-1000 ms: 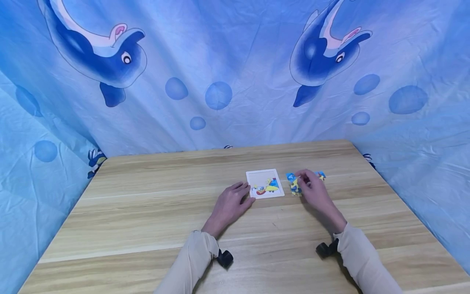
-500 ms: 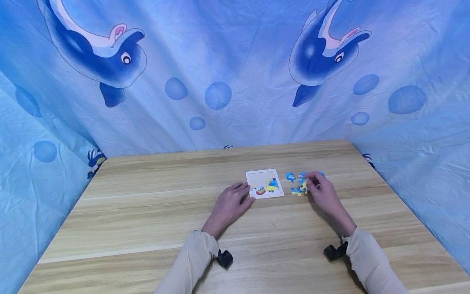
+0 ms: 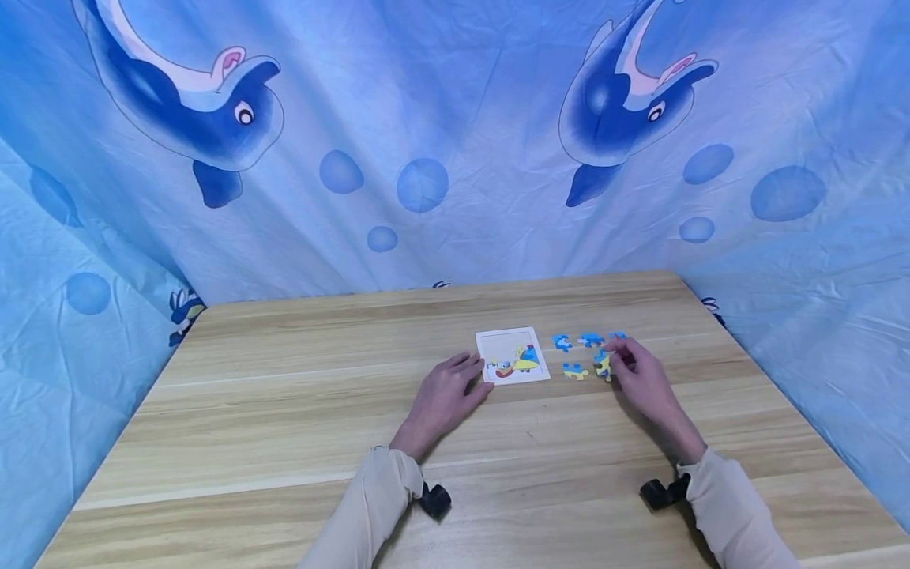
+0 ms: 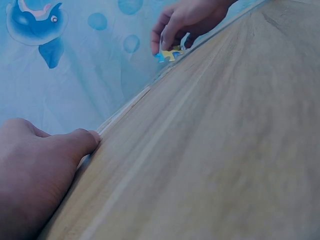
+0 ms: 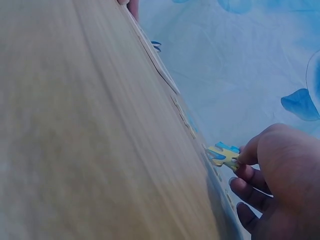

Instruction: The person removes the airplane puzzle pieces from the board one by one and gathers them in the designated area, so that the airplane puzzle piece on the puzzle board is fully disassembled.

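Note:
A white-rimmed jigsaw tray (image 3: 506, 332) lies on the table, with a cartoon picture partly filled in along its lower and right side. My left hand (image 3: 446, 393) rests at its lower left corner, fingers on the left edge and thumb at the bottom edge. To the right of the tray, my right hand (image 3: 645, 383) pinches a yellow-and-blue jigsaw piece (image 5: 224, 155) between thumb and fingertips. The piece is tilted up in the right wrist view. Loose jigsaw pieces lie around it: a blue one (image 3: 562, 342), another blue one (image 3: 591, 339) and a yellow-and-blue one (image 3: 574, 371).
One more blue piece (image 3: 617, 336) shows just behind my right fingertips. The wooden table (image 3: 284, 411) reaches back to a blue curtain (image 3: 483, 221) printed with dolphins, which also hangs on both sides. A black camera sits on each wrist.
My right hand has moved right, carrying the yellow-and-blue jigsaw piece away from the other pieces, which now show separately. The left hand and the tray have stayed in place.

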The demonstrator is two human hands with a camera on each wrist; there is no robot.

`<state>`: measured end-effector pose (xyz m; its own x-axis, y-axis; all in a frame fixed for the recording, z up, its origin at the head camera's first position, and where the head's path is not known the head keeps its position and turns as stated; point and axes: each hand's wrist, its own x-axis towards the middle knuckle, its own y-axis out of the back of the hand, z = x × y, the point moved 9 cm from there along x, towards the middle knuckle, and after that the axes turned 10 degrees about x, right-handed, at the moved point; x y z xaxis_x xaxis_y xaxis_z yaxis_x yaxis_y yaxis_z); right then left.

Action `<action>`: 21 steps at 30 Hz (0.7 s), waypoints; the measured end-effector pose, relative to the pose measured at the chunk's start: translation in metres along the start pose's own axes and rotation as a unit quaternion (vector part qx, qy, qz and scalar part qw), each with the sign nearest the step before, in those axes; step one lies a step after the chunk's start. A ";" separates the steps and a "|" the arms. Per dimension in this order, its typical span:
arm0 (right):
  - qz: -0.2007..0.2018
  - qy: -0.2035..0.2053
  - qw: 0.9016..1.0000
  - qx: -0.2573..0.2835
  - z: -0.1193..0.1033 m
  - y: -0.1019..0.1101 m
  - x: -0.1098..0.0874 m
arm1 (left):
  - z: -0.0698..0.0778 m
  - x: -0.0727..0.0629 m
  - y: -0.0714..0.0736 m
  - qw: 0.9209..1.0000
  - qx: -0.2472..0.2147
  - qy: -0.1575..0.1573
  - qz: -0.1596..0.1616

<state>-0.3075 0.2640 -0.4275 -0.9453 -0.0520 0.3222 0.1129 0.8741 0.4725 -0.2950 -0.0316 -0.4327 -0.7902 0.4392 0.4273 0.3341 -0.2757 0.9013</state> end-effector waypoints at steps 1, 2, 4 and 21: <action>0.000 -0.001 1.000 -0.003 0.001 0.000 0.000 | 0.000 0.000 0.000 1.000 0.000 0.000 0.000; 0.000 -0.001 1.000 -0.005 0.001 0.001 -0.001 | 0.000 0.000 0.000 1.000 -0.001 0.001 -0.002; 0.001 -0.001 1.000 -0.010 0.002 0.002 -0.001 | 0.000 0.000 0.000 1.000 -0.001 0.002 -0.004; -0.018 0.014 0.999 -0.026 0.002 -0.004 0.002 | -0.002 0.000 0.000 1.000 -0.001 0.005 -0.008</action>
<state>-0.3110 0.2610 -0.4306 -0.9405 -0.0975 0.3256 0.0943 0.8455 0.5255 -0.2960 -0.0329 -0.4328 -0.8010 0.4346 0.4116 0.3203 -0.2696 0.9081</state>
